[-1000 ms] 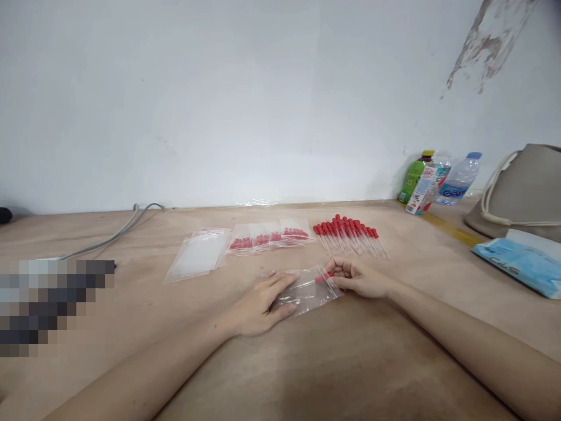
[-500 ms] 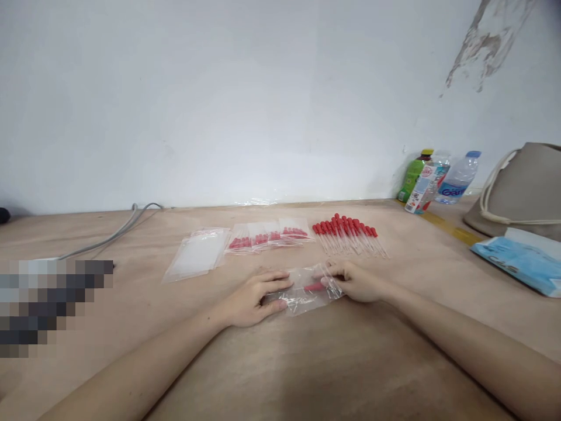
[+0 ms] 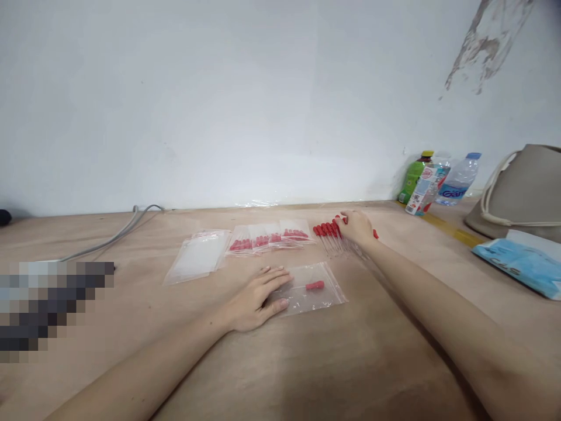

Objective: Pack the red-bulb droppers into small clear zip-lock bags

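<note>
A clear zip bag [image 3: 302, 304] lies flat on the table with one dropper with a red bulb [image 3: 314, 286] inside it. My left hand [image 3: 260, 298] rests on the bag's left end, its fingers stretched out and lying flat. Farther back, my right hand [image 3: 357, 227] has its fingers closed at the red bulbs of a pile of droppers [image 3: 326, 233]; its fingertips are partly hidden. To the left of that pile lie several bags filled with red-bulbed droppers [image 3: 265, 238]. Beside those is a stack of flat, clear bags [image 3: 199, 257].
At the back right stand bottles, one green [image 3: 411, 180] and one with a blue cap [image 3: 458, 182]. A grey bag [image 3: 521, 187] and a blue packet [image 3: 517, 263] are at the right. A grey cable [image 3: 109, 240] runs along the left, near a pixelated area.
My right hand has let go of the zip bag's open end and moved back to the pile of droppers. The bag now lies flatter; my left hand stays on it.
</note>
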The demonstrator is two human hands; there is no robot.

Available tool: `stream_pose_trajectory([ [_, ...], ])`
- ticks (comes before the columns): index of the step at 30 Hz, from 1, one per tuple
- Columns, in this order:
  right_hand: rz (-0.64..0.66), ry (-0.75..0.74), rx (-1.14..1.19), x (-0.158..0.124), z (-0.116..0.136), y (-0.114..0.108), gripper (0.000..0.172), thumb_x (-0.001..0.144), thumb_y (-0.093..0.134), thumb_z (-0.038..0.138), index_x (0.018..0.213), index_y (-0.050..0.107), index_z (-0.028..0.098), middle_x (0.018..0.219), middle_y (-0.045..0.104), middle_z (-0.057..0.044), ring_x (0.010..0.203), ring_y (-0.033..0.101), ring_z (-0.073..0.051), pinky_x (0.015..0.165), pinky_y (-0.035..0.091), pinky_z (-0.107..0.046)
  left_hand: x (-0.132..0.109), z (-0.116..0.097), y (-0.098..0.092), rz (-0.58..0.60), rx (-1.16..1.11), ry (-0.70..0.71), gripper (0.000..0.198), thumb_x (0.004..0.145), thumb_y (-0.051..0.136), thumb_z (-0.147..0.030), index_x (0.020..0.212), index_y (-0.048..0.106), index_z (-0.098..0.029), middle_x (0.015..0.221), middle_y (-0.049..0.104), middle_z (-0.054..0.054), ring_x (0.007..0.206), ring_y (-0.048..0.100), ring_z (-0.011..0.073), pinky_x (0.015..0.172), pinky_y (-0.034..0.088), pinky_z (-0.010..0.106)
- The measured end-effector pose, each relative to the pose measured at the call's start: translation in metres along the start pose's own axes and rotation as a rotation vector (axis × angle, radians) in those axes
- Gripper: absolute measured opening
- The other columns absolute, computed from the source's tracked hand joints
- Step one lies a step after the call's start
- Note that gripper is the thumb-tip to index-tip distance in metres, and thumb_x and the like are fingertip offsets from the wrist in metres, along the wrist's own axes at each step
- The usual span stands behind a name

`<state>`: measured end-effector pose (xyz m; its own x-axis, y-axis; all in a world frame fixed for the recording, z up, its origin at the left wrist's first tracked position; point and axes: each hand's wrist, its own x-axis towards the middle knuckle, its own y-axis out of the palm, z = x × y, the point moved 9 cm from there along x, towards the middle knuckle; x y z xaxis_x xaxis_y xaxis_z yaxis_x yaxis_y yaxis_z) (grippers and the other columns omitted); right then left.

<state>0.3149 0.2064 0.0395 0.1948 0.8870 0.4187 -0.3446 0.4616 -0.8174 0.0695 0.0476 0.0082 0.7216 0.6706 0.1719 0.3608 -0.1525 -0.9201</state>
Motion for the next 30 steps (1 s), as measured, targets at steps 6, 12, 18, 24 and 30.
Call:
stream_pose_trajectory([
  [6, 0.009, 0.08, 0.04, 0.015, -0.006, 0.013, 0.03, 0.079, 0.043, 0.029, 0.089, 0.067, 0.015, 0.105, 0.057, -0.016, 0.102, 0.05, -0.028, 0.084, 0.036, -0.038, 0.0, 0.002, 0.002, 0.0, -0.004, 0.01, 0.046, 0.09, 0.04, -0.042, 0.131, 0.037, -0.023, 0.137, 0.038, 0.006, 0.128, 0.031, 0.0213, 0.108, 0.019, 0.044],
  [12, -0.024, 0.114, 0.231, 0.017, -0.018, -0.01, 0.027, 0.08, 0.043, 0.031, 0.095, 0.057, 0.012, 0.089, 0.063, -0.012, 0.085, 0.058, -0.021, 0.073, 0.042, -0.031, 0.0, 0.003, 0.003, 0.011, 0.0, -0.004, 0.046, 0.089, 0.041, -0.042, 0.131, 0.038, -0.024, 0.138, 0.037, 0.005, 0.128, 0.031, 0.0212, 0.108, 0.019, 0.043],
  [18, -0.066, 0.098, 0.881, -0.032, -0.021, -0.035, 0.022, 0.081, 0.045, 0.039, 0.091, 0.039, 0.021, 0.07, 0.062, -0.001, 0.049, 0.051, -0.01, 0.048, 0.041, -0.023, 0.001, 0.004, 0.004, 0.021, 0.008, -0.021, 0.046, 0.089, 0.041, -0.043, 0.131, 0.039, -0.024, 0.139, 0.035, 0.005, 0.128, 0.03, 0.0212, 0.108, 0.019, 0.043],
  [24, 0.102, 0.302, 1.235, -0.089, -0.023, 0.005, 0.025, 0.074, 0.057, 0.037, 0.082, 0.038, 0.023, 0.061, 0.058, 0.004, 0.047, 0.052, -0.009, 0.046, 0.043, -0.02, 0.001, 0.006, 0.004, 0.02, 0.016, -0.017, 0.046, 0.089, 0.041, -0.044, 0.131, 0.039, -0.025, 0.139, 0.035, 0.005, 0.129, 0.03, 0.0216, 0.108, 0.019, 0.044],
  [30, 0.165, 0.448, 1.411, -0.106, -0.02, 0.017, 0.016, 0.076, 0.055, 0.028, 0.076, 0.039, 0.023, 0.061, 0.058, 0.003, 0.047, 0.054, -0.009, 0.048, 0.046, -0.022, 0.0, 0.005, 0.004, 0.015, 0.014, -0.015, 0.047, 0.089, 0.041, -0.043, 0.131, 0.038, -0.024, 0.138, 0.036, 0.005, 0.128, 0.031, 0.0222, 0.107, 0.021, 0.044],
])
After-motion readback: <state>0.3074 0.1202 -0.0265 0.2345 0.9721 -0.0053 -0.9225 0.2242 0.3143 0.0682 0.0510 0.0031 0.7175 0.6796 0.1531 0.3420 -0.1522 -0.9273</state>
